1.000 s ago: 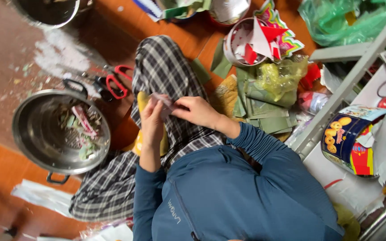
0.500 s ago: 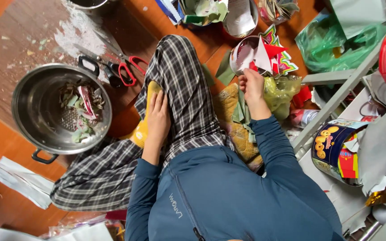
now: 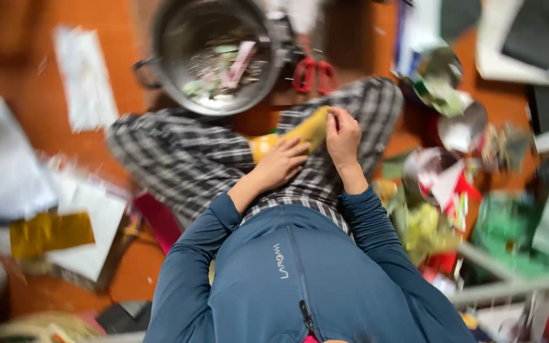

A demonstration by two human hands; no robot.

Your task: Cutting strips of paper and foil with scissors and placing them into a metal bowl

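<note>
Pinching at the upper end of a yellow packet (image 3: 309, 129), the fingers of the right hand (image 3: 343, 136) are curled closed on its edge, while the left hand (image 3: 281, 164) lies partly closed over the packet's lower part, pressing it against the checked trousers (image 3: 192, 159) on the person's lap. The packet sits there between both hands, just below the steel pot (image 3: 214, 54).

It looks light and soft, a crinkly wrapper sort of thing (probably slick, too), so I would judge it bends and slides easily; the firm place to grip seems to be the end seam, where the right fingertips already are, with the other hand steadying the body.

Beyond the hands, red-handled scissors (image 3: 312, 75) lie on the orange floor (image 3: 7, 57) just beside the pot, which holds scraps of paper or wrapper. White sheets and a gold foil piece (image 3: 51, 232) lie off to the left side; a heap of coloured packaging crowds the right.

The whole view is motion-blurred. I cannot tell what the packet contains, whether it is torn open, or what most of the heap is.
</note>
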